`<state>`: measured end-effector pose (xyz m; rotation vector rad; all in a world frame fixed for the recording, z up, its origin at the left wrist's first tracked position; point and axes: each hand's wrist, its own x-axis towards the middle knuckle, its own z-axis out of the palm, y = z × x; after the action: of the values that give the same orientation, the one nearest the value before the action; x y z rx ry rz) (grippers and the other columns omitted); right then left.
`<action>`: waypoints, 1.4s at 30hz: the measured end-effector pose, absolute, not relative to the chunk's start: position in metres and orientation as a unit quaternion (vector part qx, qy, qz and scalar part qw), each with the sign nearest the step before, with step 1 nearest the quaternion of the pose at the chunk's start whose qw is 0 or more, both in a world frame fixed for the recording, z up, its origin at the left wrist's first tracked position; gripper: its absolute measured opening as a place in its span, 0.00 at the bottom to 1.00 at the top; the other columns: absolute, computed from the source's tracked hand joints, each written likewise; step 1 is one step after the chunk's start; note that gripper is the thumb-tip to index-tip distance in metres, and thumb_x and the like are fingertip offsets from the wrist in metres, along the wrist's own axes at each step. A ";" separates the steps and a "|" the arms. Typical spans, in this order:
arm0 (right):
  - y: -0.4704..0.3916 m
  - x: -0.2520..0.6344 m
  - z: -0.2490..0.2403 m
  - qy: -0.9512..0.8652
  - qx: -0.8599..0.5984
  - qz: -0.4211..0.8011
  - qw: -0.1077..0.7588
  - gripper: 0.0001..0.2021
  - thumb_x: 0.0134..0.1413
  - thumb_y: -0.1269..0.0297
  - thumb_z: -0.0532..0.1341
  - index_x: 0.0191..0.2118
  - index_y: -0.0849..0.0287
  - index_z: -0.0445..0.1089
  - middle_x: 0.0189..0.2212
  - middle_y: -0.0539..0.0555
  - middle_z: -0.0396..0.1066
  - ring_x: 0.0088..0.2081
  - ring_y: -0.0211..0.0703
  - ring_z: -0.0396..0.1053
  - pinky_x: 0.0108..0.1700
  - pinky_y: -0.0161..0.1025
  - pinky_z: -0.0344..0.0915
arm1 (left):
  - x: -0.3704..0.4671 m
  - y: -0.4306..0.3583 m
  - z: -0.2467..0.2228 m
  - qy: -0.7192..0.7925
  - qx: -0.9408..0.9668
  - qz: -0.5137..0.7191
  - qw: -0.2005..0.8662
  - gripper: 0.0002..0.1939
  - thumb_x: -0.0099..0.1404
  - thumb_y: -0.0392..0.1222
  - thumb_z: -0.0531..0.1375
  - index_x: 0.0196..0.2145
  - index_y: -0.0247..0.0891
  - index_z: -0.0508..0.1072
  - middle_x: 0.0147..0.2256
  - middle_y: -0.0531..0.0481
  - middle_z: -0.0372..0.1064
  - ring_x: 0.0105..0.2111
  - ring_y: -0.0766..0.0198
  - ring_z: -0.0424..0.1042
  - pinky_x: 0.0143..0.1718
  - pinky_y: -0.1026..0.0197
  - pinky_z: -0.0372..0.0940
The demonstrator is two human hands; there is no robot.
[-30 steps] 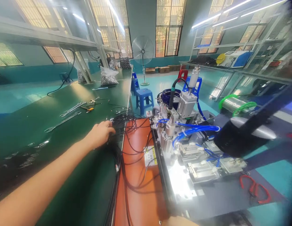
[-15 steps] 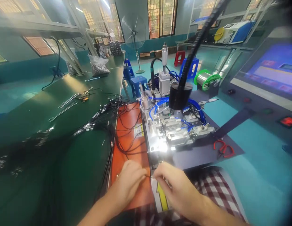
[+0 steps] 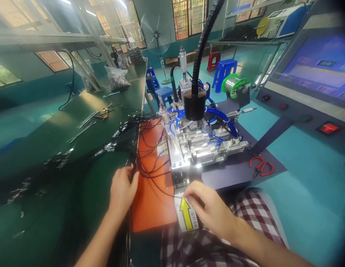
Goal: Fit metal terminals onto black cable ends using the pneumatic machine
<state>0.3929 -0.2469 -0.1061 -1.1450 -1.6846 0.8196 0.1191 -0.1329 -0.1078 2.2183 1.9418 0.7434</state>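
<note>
My right hand (image 3: 210, 209) pinches the end of a thin black cable (image 3: 164, 191) between thumb and fingertips, just over a white label with a yellow arrow (image 3: 186, 215). From there the cable curves back across the orange board (image 3: 153, 215). At that board's left edge, my left hand (image 3: 124, 191) reaches to a bundle of black cables (image 3: 132, 159). Its thumb stands apart from its fingers, and the fingertips are partly hidden. Ahead of my right hand is a metal machine (image 3: 200, 148) with blue air tubes.
Red-handled pliers (image 3: 261, 167) lie on the machine's dark base plate. A black flexible hose (image 3: 201, 48) hangs over the machine. To the right is a control panel (image 3: 311, 85); a green-rimmed wire spool (image 3: 236, 87) stands behind. Wrenches (image 3: 82, 129) lie on the green table (image 3: 86, 193).
My left hand has moved left, off the cable near my right hand, to the bundle at the board's edge. My right hand still pinches the cable end. The view has shifted slightly.
</note>
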 end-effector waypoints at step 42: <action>-0.226 0.401 -0.099 -0.473 -0.531 0.511 0.484 0.04 0.56 0.69 0.62 0.30 0.60 0.72 0.27 0.49 0.72 0.29 0.36 0.68 0.32 0.35 0.64 | 0.225 -0.199 -0.083 0.497 0.737 0.283 0.361 0.07 0.65 0.44 0.61 0.32 0.41 0.77 0.29 0.54 0.76 0.27 0.66 0.73 0.27 0.67 0.67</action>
<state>0.4013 -0.2260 -0.0988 -1.2920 -1.1507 1.2438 0.2247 -0.1991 -0.0830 1.8980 1.2807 0.7303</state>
